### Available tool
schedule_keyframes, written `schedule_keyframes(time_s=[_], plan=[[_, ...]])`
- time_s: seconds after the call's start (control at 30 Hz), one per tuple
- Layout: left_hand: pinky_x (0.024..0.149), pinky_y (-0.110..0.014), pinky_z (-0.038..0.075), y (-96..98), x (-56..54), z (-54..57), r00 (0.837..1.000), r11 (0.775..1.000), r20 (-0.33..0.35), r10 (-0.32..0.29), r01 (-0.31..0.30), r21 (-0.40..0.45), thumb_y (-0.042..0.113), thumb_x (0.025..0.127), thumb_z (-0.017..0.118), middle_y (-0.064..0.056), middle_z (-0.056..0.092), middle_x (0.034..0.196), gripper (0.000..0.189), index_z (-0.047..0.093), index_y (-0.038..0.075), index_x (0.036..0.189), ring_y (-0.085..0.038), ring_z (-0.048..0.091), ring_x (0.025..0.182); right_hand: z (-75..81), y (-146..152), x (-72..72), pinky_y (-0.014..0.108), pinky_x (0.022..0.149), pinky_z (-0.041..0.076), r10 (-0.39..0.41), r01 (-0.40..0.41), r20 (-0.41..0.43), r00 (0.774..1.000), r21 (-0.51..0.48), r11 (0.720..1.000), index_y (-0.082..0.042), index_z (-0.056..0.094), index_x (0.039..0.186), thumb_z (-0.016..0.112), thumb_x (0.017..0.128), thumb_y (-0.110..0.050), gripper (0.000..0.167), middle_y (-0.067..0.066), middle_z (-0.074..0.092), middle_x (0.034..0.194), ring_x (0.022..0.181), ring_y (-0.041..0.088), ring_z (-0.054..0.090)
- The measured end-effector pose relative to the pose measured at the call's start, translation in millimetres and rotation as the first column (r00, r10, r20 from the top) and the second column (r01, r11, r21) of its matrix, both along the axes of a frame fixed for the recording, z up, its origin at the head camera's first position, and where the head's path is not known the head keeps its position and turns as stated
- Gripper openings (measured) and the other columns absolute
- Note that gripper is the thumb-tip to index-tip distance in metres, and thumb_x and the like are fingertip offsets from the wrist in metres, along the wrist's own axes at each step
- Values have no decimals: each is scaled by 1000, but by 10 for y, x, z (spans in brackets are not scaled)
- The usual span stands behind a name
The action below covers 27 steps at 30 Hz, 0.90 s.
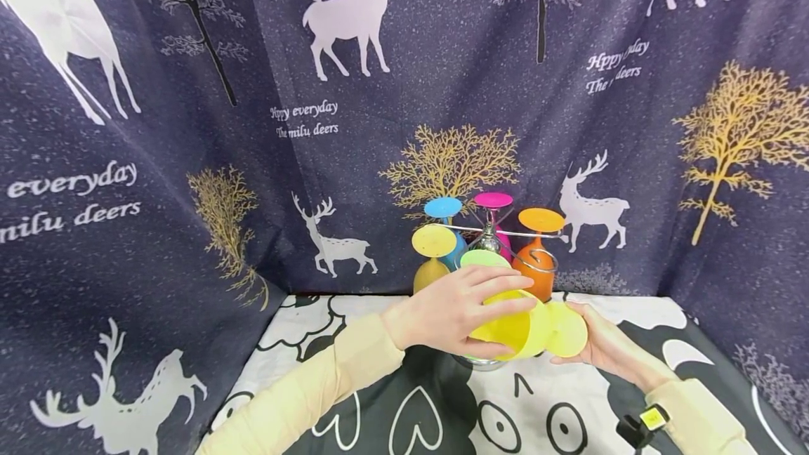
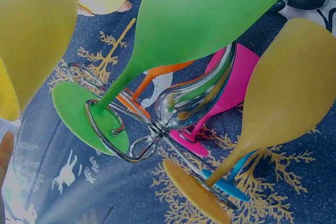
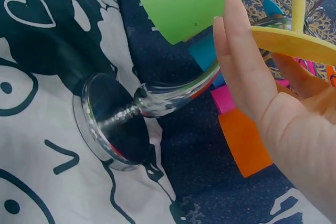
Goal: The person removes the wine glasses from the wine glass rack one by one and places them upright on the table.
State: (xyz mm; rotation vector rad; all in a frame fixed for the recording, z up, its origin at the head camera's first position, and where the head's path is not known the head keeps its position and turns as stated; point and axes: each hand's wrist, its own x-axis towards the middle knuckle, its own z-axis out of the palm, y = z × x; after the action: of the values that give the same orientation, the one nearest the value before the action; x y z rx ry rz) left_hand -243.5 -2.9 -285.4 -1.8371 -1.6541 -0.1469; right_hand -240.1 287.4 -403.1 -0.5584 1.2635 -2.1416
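A bright yellow plastic goblet [image 1: 537, 328] lies tilted in front of a metal glass rack [image 1: 489, 237], its bowl toward the left. By its round foot [image 3: 294, 43] my right hand [image 1: 597, 343] holds it, thumb and fingers on opposite sides. My left hand [image 1: 458, 307] reaches over the bowl with fingers extended and spread; whether they touch it is hard to tell. A green goblet [image 2: 194, 19] hangs upside down in the rack's loop, mostly hidden by my left hand in the head view. Beside it hangs a darker yellow goblet [image 2: 289, 87].
Orange [image 1: 537, 258], pink [image 1: 493, 200] and blue [image 1: 444, 208] goblets also hang upside down on the rack. Its round metal base [image 3: 118, 121] stands on the black-and-white patterned cloth [image 1: 436, 413]. A dark deer-print curtain [image 1: 379, 181] rises behind.
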Motion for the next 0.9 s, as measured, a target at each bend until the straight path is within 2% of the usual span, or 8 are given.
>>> schedule_keyframes(time_s=[0.17,0.3,0.47,0.6,0.77,0.9], plan=[[102,-32,18,1,38,-27,1000,1000,-2,-22,22,-8,46,82,56,-14,40,133,60,52,6,127,-25,30,125,-6,6,0,49,84,42,-1,1,26,1000,10,1000,-15,56,114,7,101,-30,53,11,56,109,97,29,56],[103,-36,17,17,57,-43,999,1000,-30,-22,21,-22,49,85,50,-15,34,138,59,52,9,128,-26,23,129,-9,8,5,49,84,42,2,-2,26,1000,4,1000,-15,55,115,8,101,-30,51,12,55,110,97,29,56],[102,-41,17,50,72,-63,997,999,-76,-3,-1,-54,54,88,41,-13,29,141,58,52,15,130,-27,16,131,-23,-8,13,47,85,42,47,-48,-7,999,-23,999,-14,53,118,3,100,-28,55,11,54,110,98,27,55],[103,-41,15,67,74,-75,997,996,-81,9,-16,-86,54,88,40,-13,29,141,58,51,15,130,-26,13,132,-47,-28,18,47,86,41,86,-86,-11,996,-44,995,-14,53,120,0,100,-28,58,11,54,113,101,27,54],[104,-41,11,75,75,-84,993,993,-114,35,-48,-112,53,89,39,-13,29,142,57,49,16,132,-27,12,132,-89,-45,11,47,85,41,97,-97,-3,995,-30,995,-13,52,120,1,100,-28,57,13,55,113,103,28,53],[104,-40,12,76,68,-112,990,994,-135,45,-58,-95,51,90,39,-14,29,142,57,48,15,132,-29,17,131,-145,-53,6,46,86,41,137,-136,3,991,-40,990,-11,52,120,0,100,-28,58,14,54,115,105,32,52]])
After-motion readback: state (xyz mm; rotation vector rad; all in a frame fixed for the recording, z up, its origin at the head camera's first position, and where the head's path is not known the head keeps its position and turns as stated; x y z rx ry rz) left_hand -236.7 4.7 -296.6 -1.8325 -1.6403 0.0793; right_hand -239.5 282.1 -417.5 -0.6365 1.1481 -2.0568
